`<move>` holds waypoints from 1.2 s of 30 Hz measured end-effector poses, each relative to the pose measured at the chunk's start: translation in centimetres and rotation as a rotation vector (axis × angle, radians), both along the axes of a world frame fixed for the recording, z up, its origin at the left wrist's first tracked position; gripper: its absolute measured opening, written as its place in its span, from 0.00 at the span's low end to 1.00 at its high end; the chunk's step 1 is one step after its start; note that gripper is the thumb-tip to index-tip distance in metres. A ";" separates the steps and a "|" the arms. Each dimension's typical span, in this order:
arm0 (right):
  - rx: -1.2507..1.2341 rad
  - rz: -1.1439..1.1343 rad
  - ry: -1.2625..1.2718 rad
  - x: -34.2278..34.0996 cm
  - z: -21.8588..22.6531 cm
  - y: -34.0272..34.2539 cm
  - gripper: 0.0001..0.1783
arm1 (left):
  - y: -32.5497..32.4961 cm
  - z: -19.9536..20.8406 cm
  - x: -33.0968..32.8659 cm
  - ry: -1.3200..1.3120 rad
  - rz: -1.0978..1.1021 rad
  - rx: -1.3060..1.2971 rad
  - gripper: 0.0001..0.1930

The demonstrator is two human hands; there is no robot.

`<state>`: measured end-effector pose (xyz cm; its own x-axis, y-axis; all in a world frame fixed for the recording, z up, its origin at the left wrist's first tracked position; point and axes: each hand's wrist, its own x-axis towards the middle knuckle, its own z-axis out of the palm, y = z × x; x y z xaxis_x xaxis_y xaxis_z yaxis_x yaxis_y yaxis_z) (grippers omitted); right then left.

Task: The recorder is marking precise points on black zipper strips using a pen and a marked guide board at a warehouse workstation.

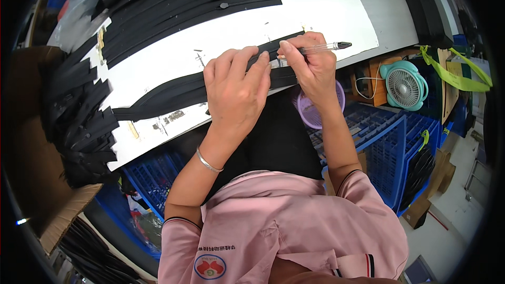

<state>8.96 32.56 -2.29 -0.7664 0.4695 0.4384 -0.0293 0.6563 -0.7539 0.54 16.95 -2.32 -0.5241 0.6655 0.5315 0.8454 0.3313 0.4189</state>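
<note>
Long black fabric strips (173, 94) lie along the near edge of a white board (158, 66). My left hand (236, 87) is bent over these strips, its fingers and thumb closed on them and holding them against the board. To its right, my right hand (315, 66) grips a clear-barrelled pen (321, 48) with a black end pointing right. My thumb and fingertips come together low over the strips, close to my left thumb. The pen's other end and whatever is under the right fingertips are mostly hidden.
More black strips (194, 8) lie in rows across the board's far side, and bunched strips (79, 110) hang off its left end. Below the board are a purple basket (310, 113) and blue crates (386, 147). A teal fan (404, 87) stands at right, a cardboard box (26, 137) at left.
</note>
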 end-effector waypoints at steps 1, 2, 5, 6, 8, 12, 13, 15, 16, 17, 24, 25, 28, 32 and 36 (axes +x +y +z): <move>0.001 0.006 -0.002 -0.1 -0.1 0.0 0.05 | 0.0 0.0 0.0 0.001 0.003 -0.002 0.12; 0.055 0.000 -0.007 -0.1 -0.1 0.0 0.05 | 0.0 -0.1 0.0 0.002 0.005 -0.003 0.12; 0.104 -0.017 -0.013 -0.3 -0.2 -0.2 0.06 | -0.1 0.0 0.0 -0.008 0.006 0.006 0.12; 0.097 -0.033 -0.012 -0.3 -0.2 -0.3 0.06 | -0.1 -0.1 0.0 -0.009 0.011 0.007 0.12; 0.117 -0.043 0.027 -0.7 -0.5 -0.3 0.07 | 0.0 -0.2 0.0 -0.001 0.006 0.017 0.12; 0.157 -0.056 0.053 -0.8 -0.4 -0.4 0.09 | 0.0 -0.3 0.0 0.003 0.005 0.027 0.12; 0.158 -0.054 0.053 -0.7 -0.4 -0.3 0.09 | -0.1 -0.4 0.0 0.003 0.004 0.026 0.11; 0.126 -0.019 0.021 -0.5 -0.4 -0.1 0.07 | -0.1 -0.4 -0.1 0.006 0.005 0.027 0.11; 0.127 -0.017 0.022 -0.4 -0.4 0.0 0.07 | -0.1 -0.3 -0.1 0.008 0.002 0.024 0.11; 0.026 -0.028 0.019 -0.3 -0.4 -0.1 0.07 | -0.1 -0.3 -0.1 0.009 -0.002 0.022 0.11; -0.308 -0.120 0.079 -1.6 1.3 -0.8 0.12 | -0.1 -0.2 -0.1 0.018 -0.002 0.021 0.11; -0.263 -0.101 0.078 -1.8 1.3 -0.7 0.11 | -0.1 -0.2 0.0 0.015 0.000 0.022 0.11; -0.293 -0.059 -0.099 -2.4 1.0 -0.4 0.12 | -0.1 -0.3 -0.1 0.012 0.002 0.028 0.11; -0.269 -0.063 -0.065 -2.5 0.6 -0.4 0.13 | 0.0 0.4 0.0 -0.017 0.015 0.023 0.10; -0.148 -0.078 -0.119 -2.7 0.3 -0.4 0.12 | -0.1 -0.2 -0.1 0.006 -0.006 0.041 0.11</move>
<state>6.22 32.17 -1.94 -0.7677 0.5816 0.2688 0.1122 0.5351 -0.8373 0.40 16.81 -2.50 -0.5172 0.6460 0.5615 0.8497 0.3089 0.4273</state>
